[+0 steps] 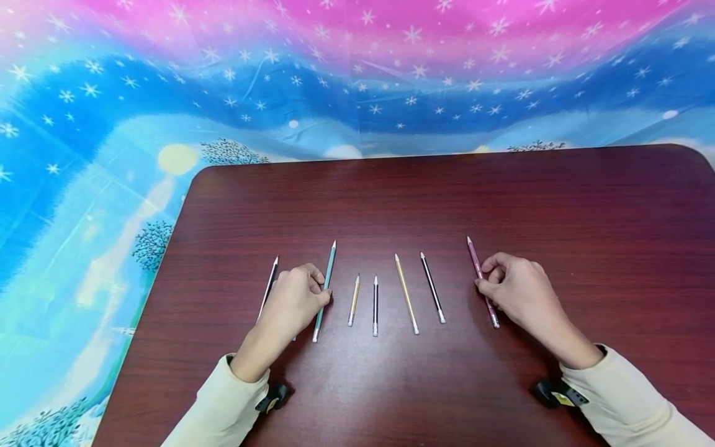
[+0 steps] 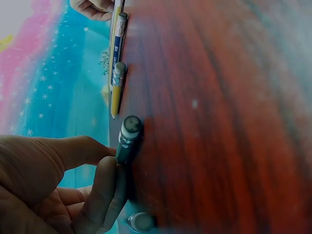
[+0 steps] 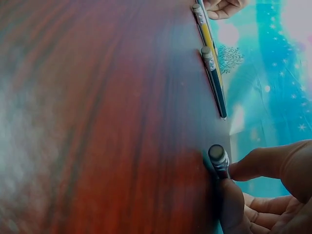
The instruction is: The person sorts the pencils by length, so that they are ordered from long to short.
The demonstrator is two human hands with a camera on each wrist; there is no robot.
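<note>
Head view: my left hand (image 1: 290, 301) pinches a slim teal pencil (image 1: 331, 264), my right hand (image 1: 521, 292) a slim purple pencil (image 1: 473, 255), likely light, best gripped mid-shaft.

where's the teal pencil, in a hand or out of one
In: the left hand pinches the teal pencil, seen in the head and left wrist views.

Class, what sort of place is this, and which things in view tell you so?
Probably an indoor tabletop arranged for recording, though the wider room is out of view: a dark red wood-grain table, a snowflake-patterned cloth behind it, and a small black device on each wrist.
</note>
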